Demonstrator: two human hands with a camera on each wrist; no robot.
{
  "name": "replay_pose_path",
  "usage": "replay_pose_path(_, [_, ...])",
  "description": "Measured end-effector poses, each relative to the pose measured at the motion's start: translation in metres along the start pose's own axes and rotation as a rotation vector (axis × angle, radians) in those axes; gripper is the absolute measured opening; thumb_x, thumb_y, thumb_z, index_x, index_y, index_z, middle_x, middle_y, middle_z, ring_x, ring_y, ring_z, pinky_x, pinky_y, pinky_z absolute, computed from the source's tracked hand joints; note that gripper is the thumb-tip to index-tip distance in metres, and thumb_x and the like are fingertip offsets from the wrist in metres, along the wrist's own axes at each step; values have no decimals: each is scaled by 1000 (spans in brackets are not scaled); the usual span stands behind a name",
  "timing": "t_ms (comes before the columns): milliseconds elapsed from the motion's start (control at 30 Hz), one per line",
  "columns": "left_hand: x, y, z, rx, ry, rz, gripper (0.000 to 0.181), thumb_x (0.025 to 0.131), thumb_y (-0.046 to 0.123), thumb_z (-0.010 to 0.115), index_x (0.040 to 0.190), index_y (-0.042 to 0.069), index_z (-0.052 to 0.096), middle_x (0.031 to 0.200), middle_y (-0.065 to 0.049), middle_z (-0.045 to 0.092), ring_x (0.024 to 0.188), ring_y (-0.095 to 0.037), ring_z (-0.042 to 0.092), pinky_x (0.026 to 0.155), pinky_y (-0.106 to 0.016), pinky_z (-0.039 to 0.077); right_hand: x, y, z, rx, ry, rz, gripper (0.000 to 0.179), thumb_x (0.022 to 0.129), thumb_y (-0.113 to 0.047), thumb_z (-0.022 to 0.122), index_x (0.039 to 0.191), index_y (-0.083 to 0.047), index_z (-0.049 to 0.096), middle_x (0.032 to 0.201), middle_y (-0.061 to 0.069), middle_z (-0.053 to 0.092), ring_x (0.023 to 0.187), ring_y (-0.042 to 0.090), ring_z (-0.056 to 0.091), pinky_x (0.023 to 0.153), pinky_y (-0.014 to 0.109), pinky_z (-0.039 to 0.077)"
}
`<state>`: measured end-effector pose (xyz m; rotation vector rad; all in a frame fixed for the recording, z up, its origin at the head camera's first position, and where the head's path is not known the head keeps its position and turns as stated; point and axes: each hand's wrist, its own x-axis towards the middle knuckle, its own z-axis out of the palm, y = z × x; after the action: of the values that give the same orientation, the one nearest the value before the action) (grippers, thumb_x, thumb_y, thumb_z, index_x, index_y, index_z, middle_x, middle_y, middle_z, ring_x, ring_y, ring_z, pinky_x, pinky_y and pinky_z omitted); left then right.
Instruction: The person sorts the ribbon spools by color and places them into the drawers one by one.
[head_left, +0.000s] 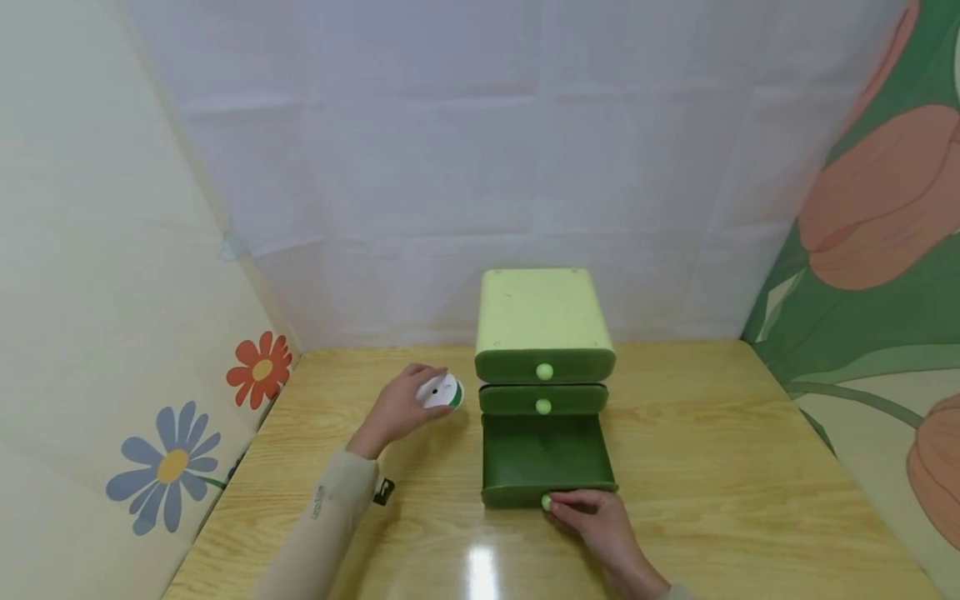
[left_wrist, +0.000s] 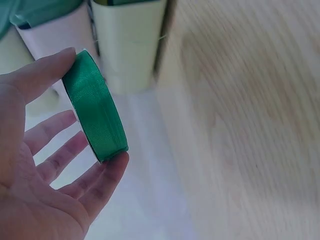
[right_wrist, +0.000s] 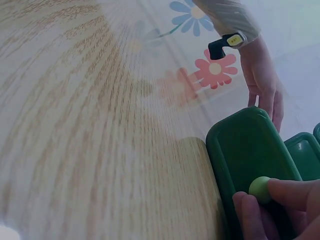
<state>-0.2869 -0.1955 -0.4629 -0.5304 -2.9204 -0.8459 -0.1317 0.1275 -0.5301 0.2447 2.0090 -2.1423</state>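
My left hand [head_left: 401, 406] holds a spool of green ribbon [left_wrist: 97, 107] by its rim, thumb on one side and fingertips on the other. In the head view the white face of the spool shows, just left of a small green drawer cabinet [head_left: 542, 308]. My right hand [head_left: 596, 527] pinches the round light-green knob [right_wrist: 259, 189] of the bottom drawer [head_left: 547, 454] between thumb and fingers. That drawer is pulled out toward me, its dark green inside bare. Above it, the middle drawer [head_left: 577, 400] sticks out slightly, and the top drawer [head_left: 502, 367] sits flush.
The cabinet stands on a wood-grain table [head_left: 712, 467] in front of a white cloth backdrop [head_left: 420, 167]. Flower-printed cloths hang at both sides, one with a red flower [head_left: 261, 369] at the left. A small black tag [head_left: 383, 492] hangs at the left cuff.
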Motion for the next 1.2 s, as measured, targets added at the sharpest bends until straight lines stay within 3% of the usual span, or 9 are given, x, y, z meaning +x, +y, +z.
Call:
replay_pose_path(200, [-18, 16, 1, -16, -4, 33, 67, 85, 37, 87, 144, 18, 63, 140, -9, 60, 114, -28, 63, 90, -47, 54, 0, 0, 0, -6, -1, 5, 28, 89, 2, 78, 114, 13, 73, 107, 16, 77, 90, 16, 76, 81, 27, 63])
replay_pose_path(600, [-44, 40, 8, -52, -100, 151, 59, 83, 40, 88, 137, 23, 69, 139, -1, 62, 111, -21, 63, 80, -29, 51, 0, 1, 0, -22, 16, 8, 28, 88, 1, 79, 113, 12, 73, 107, 14, 76, 90, 16, 76, 81, 26, 63])
replay_pose_path(800, [-49, 53, 15, -91, -134, 218, 55, 84, 41, 87, 133, 23, 72, 135, 0, 63, 105, -16, 63, 76, -22, 49, 1, 1, 0, -22, 13, 8, 28, 88, 1, 79, 113, 11, 73, 106, 13, 77, 90, 16, 76, 81, 26, 63])
replay_pose_path(1200, [-38, 84, 37, -76, -165, 313, 58, 83, 48, 86, 136, 28, 70, 138, 4, 64, 121, -16, 63, 90, -27, 52, 2, 3, -1, -23, 14, 8, 27, 89, 1, 79, 113, 11, 74, 106, 12, 77, 90, 15, 75, 81, 26, 63])
